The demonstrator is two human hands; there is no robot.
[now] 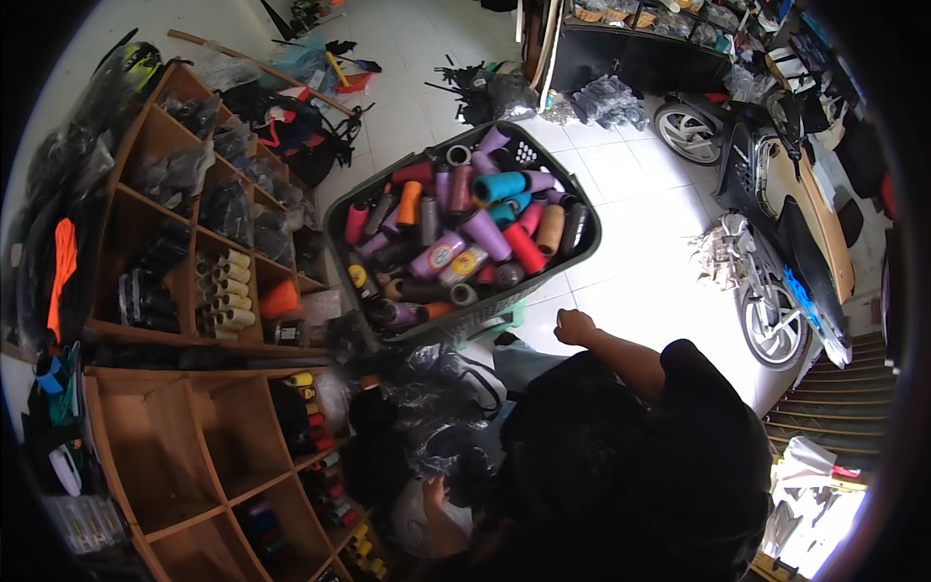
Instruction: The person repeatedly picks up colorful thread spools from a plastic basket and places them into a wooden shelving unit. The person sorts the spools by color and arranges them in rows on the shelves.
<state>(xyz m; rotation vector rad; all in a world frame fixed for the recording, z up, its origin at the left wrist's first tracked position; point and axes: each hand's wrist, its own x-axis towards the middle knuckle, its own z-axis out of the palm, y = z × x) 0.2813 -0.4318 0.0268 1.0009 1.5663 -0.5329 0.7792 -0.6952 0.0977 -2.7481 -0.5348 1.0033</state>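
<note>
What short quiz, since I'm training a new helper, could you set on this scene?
1. What fills the basket?
2. True or false: the person's right hand is inside the basket.
3. In the picture, on which side of the basket is the motorbike: a) left; b) right?

Key: 1. coloured spools and cones; 2. false, it is outside the basket; 3. b.

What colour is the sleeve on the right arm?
The sleeve is black, best in head view.

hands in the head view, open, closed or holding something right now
Left hand: by a whitish item; grip cannot be told.
Right hand: curled closed, no held item visible, near the basket of thread cones.
</note>
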